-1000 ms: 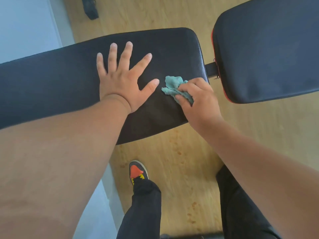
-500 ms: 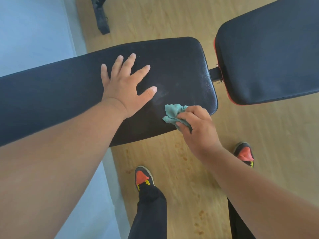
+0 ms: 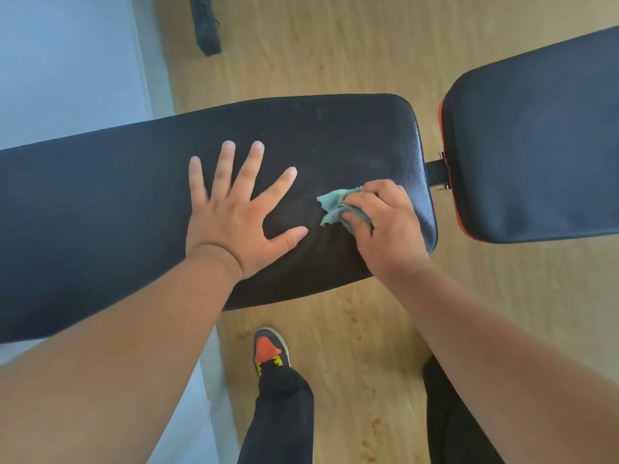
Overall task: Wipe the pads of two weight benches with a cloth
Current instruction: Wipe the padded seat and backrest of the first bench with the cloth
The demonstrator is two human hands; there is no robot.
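- The long black pad [image 3: 100, 202] runs across the view from the left edge to just right of the middle, its rounded end pointing right.
- The left hand [image 3: 234, 216] lies flat on this pad near its middle, palm down, all 5 fingers straight and spread; its grip is released and holds nothing.
- The right hand [image 3: 382, 226] sits on the same pad close to its right end, fingers curled, its grip clenched around a small teal cloth [image 3: 335, 205].
- The cloth is bunched under the fingertips and pressed onto the pad, with a crumpled corner sticking out to the left, near the left thumb but apart from it.
- Faint pale smears show on the pad between the 2 hands.
- A second black pad [image 3: 536, 142] with a red edge [image 3: 443, 128] lies to the right, apart from the first; a short black bracket [image 3: 435, 170] bridges the gap.
- Below the pads is a light wood floor [image 3: 351, 45] with small reddish spots.
- 1 dark shoe with an orange toe [image 3: 269, 348] stands on the floor under the first pad's near edge, with black trousers [image 3: 281, 413] above it.
- A dark bar [image 3: 205, 25] lies on the floor at the top.
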